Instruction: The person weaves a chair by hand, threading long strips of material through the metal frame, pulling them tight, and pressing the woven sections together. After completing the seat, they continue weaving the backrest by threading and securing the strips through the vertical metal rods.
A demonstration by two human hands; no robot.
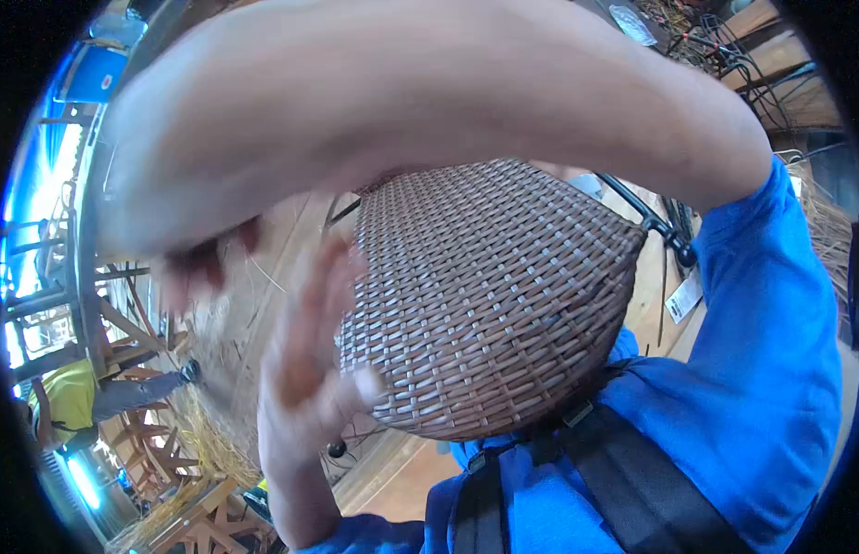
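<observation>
The right forearm hid the far end of the wicker piece, so its long axis could not be told; its curved near edge faced the blue shirt. The left hand, blurred, was open beside it. The right hand was blurred, its opening indeterminable.

Loose straw litters the floor; a light glows.

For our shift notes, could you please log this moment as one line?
left hand: open, by woven piece, contact unclear; right hand: blurred, grip unclear; woven piece: brown, near chest; background: person in yellow
</observation>
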